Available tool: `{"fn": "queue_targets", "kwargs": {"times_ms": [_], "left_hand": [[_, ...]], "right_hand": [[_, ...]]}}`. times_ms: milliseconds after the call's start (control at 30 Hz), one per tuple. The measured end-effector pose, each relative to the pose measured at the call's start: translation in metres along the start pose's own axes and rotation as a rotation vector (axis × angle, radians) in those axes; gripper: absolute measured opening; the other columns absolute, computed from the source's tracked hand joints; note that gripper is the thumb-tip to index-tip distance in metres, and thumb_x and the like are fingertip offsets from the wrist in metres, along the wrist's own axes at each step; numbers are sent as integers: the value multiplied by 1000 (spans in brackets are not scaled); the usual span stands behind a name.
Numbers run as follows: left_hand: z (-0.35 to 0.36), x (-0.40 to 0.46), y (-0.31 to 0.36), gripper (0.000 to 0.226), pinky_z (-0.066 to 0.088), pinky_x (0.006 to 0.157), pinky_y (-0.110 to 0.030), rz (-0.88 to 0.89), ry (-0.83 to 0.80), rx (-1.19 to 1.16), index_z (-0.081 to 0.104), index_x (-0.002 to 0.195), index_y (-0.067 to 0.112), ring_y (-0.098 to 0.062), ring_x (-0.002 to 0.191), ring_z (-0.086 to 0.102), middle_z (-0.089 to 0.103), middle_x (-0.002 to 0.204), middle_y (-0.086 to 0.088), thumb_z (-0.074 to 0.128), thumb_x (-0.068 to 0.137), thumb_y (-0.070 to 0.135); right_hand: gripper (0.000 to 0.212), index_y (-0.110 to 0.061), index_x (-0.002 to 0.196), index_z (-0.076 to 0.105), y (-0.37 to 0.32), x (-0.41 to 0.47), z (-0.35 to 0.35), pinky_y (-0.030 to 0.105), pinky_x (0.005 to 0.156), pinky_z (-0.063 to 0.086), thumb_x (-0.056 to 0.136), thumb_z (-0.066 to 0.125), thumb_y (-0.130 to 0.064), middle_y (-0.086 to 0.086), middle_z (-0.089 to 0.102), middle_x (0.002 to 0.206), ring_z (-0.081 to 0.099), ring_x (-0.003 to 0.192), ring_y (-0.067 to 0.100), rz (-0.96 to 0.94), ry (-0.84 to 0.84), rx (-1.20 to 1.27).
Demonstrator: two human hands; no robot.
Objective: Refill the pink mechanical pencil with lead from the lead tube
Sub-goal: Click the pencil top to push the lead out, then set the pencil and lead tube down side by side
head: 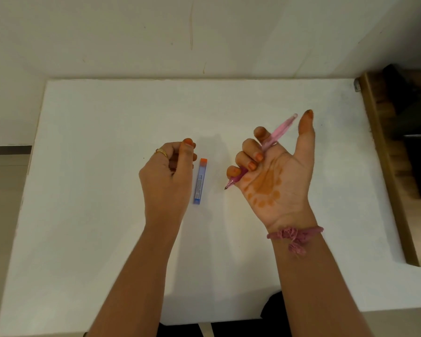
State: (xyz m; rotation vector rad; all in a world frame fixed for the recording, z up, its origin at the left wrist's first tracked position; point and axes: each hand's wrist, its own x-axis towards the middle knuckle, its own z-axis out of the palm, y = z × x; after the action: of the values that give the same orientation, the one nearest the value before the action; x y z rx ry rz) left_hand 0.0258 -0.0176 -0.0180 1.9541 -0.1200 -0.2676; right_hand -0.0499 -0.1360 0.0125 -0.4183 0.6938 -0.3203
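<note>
The pink mechanical pencil (281, 130) is held in my right hand (275, 176), palm up, with the fingers curled round its barrel and the thumb stretched out. Its tip points down-left and its cap end up-right. The blue lead tube (199, 182) with an orange cap lies flat on the white table (107, 142), between my two hands. My left hand (167, 176) hovers just left of the tube with its fingers curled and nothing seen in them. It does not touch the tube.
A wooden piece of furniture (384, 166) with dark items stands along the table's right edge. A white wall rises behind the table's far edge. A dark garment (270, 312) shows at the near table edge.
</note>
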Motion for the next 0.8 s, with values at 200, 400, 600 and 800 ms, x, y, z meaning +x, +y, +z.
{"fn": "queue_targets", "kwargs": {"times_ms": [200,400,600,800], "left_hand": [[0,1,-2,14,44,52,-7,-21,-68,86,62,80,30,5,64,58,63,70,15,53,89,36],[-1,1,-4,17,38,48,1,-34,-153,198,60,92,27,2,65,60,60,74,18,66,80,38],[-2,1,-5,21,38,49,4,-12,-158,273,60,90,22,1,62,57,57,70,19,69,78,36],[-3,2,-6,19,41,61,3,-29,-185,281,65,88,19,4,63,59,59,68,18,73,76,31]], "right_hand": [[15,-19,81,49,10,5,-3,26,51,44,93,41,-24,-1,61,62,56,57,13,-24,197,-191],[1,-17,90,63,12,9,-6,31,74,57,89,61,-17,0,66,80,66,79,14,-96,307,-439],[8,-22,86,71,13,9,-16,26,68,59,79,74,-22,-4,72,74,68,71,11,-132,326,-837],[25,-15,95,71,23,11,-19,40,79,58,74,78,-27,6,74,81,71,76,19,-179,275,-1217]]}}
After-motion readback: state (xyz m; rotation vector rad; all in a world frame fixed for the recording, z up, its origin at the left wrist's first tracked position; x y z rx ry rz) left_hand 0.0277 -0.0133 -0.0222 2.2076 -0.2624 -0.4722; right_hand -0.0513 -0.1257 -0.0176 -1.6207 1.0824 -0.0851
